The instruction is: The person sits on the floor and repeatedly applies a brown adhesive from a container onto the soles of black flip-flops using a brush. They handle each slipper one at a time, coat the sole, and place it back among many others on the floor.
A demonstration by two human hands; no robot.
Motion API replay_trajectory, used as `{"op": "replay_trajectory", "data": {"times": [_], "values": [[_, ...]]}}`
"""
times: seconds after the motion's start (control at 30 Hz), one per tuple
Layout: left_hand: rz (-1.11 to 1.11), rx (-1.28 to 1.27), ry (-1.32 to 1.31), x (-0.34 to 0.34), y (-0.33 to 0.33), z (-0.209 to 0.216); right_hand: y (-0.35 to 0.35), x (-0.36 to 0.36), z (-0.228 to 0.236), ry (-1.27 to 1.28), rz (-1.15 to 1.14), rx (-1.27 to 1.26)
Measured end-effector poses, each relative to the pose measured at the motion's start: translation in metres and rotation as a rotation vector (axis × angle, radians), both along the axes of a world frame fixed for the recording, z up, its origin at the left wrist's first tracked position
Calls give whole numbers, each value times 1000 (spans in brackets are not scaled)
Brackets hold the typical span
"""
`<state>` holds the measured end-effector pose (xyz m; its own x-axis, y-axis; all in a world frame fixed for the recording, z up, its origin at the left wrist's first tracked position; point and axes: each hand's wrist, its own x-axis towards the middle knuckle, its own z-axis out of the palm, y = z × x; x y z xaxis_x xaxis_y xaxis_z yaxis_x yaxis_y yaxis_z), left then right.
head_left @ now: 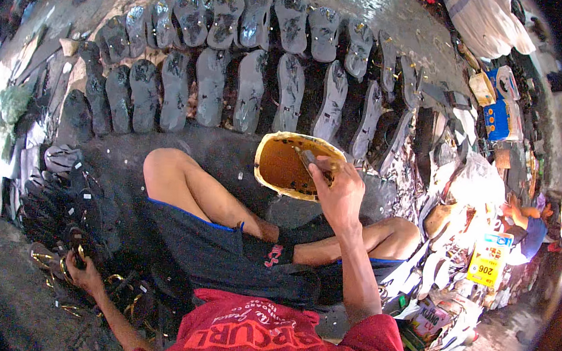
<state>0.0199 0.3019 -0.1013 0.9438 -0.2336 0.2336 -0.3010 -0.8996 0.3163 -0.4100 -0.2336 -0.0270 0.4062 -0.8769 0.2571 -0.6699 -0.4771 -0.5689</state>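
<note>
My right hand (341,193) is closed around a short, flat, greyish tool (305,157), its exact kind unclear. The tool's tip reaches into an open container (260,174) with a pale, crusted rim. Amber, glue-like stuff (281,163) with dark specks shows inside. Low on the left, my left hand (87,277) grips a dark sandal strap piece (77,239) at the edge of a heap of black straps (127,289) with gold-coloured bits. Ahead of the container lie two curved rows of grey-black sandal soles (250,82), several with dark patches on top.
More black footwear parts (59,189) are piled at my left. Scraps, a clear plastic bag (477,189), a yellow printed card (485,260) and blue-and-white boxes (498,119) crowd the right side. A white sack (485,23) lies at the far right. Another person's hand (513,209) shows at the right edge.
</note>
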Motion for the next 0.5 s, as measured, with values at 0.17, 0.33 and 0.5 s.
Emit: {"op": "replay_trajectory", "data": {"times": [0.17,0.33,0.5], "values": [[112,291,-383,-39,-22,9,-4,-48,19,-547,-445,150],[219,70,213,-51,3,17,-4,-80,14,-282,-433,210],[-77,-98,-41,-41,7,14,24,-82,22,-163,-249,711]]}}
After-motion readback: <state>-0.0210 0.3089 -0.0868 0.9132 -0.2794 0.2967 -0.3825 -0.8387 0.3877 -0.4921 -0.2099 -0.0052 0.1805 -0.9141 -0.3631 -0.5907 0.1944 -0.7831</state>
